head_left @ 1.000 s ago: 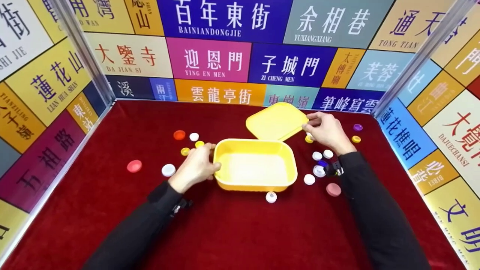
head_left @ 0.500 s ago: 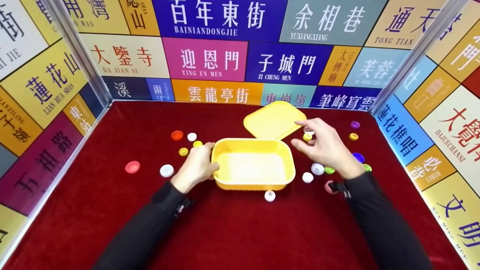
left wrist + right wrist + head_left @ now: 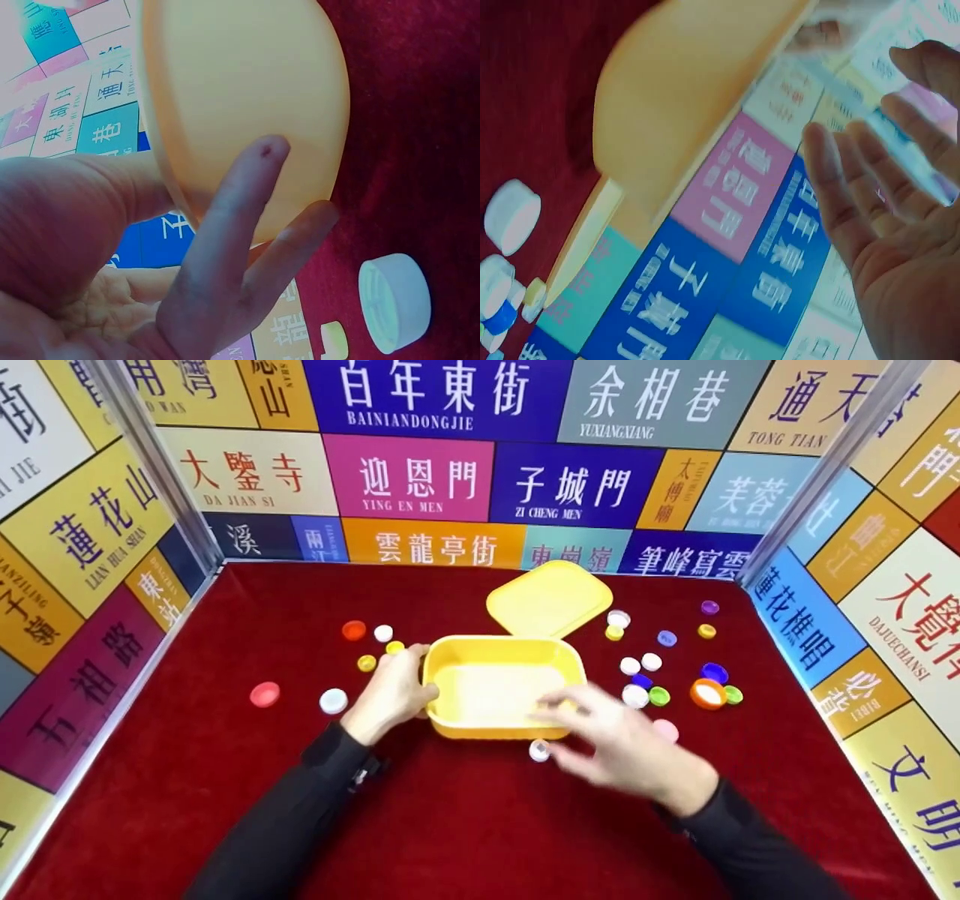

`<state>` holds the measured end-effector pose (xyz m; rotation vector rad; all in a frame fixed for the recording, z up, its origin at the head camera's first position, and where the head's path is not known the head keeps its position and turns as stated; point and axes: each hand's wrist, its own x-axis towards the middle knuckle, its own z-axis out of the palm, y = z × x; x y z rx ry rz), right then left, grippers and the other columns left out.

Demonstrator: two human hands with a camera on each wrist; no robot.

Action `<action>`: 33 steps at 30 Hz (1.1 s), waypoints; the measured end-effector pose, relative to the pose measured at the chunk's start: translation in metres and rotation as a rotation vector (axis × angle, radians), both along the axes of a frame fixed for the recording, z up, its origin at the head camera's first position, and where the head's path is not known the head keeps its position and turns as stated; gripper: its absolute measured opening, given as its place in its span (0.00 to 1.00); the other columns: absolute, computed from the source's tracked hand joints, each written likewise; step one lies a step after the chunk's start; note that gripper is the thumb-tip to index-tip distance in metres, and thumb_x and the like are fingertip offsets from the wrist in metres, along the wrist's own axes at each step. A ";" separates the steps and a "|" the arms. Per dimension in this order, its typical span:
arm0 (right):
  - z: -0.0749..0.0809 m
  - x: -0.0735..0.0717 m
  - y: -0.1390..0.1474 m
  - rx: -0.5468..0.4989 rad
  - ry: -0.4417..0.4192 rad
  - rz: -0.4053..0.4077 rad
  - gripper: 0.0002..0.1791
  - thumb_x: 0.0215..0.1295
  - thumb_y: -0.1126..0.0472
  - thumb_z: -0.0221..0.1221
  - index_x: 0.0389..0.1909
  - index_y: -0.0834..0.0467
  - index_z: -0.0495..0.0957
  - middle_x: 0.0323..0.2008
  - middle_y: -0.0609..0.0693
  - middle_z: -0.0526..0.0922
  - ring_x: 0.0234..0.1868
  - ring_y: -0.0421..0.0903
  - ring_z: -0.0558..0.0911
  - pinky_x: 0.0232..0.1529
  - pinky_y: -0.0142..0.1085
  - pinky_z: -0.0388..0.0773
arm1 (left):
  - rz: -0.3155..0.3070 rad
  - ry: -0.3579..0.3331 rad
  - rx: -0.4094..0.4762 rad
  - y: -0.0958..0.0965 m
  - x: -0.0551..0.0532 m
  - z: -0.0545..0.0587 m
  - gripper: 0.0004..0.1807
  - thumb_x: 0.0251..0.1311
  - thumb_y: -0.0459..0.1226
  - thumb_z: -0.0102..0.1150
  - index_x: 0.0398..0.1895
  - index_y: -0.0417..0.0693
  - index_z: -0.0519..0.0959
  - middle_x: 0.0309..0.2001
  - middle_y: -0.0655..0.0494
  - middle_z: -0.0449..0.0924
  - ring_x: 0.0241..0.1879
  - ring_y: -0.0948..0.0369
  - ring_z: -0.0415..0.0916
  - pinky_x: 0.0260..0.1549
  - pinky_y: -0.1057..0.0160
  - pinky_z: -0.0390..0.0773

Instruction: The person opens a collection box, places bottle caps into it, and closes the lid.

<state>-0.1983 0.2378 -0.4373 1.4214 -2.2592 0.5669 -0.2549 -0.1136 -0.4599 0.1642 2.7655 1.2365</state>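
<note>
A yellow rectangular plastic box (image 3: 502, 730) stands uncovered on the red cloth, with nothing visible inside it. My left hand (image 3: 394, 690) grips its left end, thumb over the rim; in the left wrist view two fingers lie along the outer wall (image 3: 300, 112). Blurred by motion, my right hand (image 3: 626, 742) is over the box's front right corner, its fingertips close to a small white bottle cap (image 3: 539, 750). The right wrist view shows the right palm (image 3: 907, 255) with fingers loosely spread and holding nothing. Behind the box lies its flat yellow lid (image 3: 551, 598).
Several coloured bottle caps lie to the right, among them an orange cap (image 3: 709, 694) and a pink cap (image 3: 665, 730), partly hidden by the right hand. More are at the left, including a red cap (image 3: 265, 694) and a white cap (image 3: 334, 701). Printed panels (image 3: 420, 476) enclose the table.
My right hand has left the lid's right corner and come forward and left to the box's front right corner, uncovering caps at the right. The left hand stays on the box.
</note>
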 end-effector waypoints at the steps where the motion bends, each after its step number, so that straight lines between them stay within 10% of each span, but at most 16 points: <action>1: -0.003 0.004 -0.003 0.030 0.010 0.029 0.28 0.68 0.60 0.82 0.69 0.51 0.90 0.64 0.53 0.89 0.61 0.50 0.90 0.57 0.42 0.93 | -0.002 0.002 -0.002 0.000 0.000 0.000 0.38 0.72 0.27 0.68 0.85 0.34 0.72 0.71 0.31 0.85 0.45 0.45 0.96 0.31 0.59 0.95; 16: -0.039 0.015 -0.016 0.487 0.257 0.020 0.23 0.73 0.66 0.73 0.67 0.49 0.91 0.64 0.50 0.91 0.64 0.48 0.88 0.62 0.37 0.90 | -0.013 0.029 0.009 -0.001 0.000 0.001 0.38 0.71 0.27 0.66 0.85 0.33 0.73 0.69 0.30 0.86 0.39 0.47 0.95 0.28 0.60 0.93; 33: -0.051 0.010 -0.014 0.498 0.309 -0.024 0.17 0.73 0.66 0.70 0.60 0.53 0.92 0.52 0.46 0.89 0.56 0.45 0.84 0.52 0.31 0.87 | -0.005 0.014 -0.015 -0.001 0.000 -0.001 0.38 0.73 0.28 0.68 0.86 0.33 0.71 0.71 0.30 0.85 0.39 0.48 0.96 0.30 0.59 0.94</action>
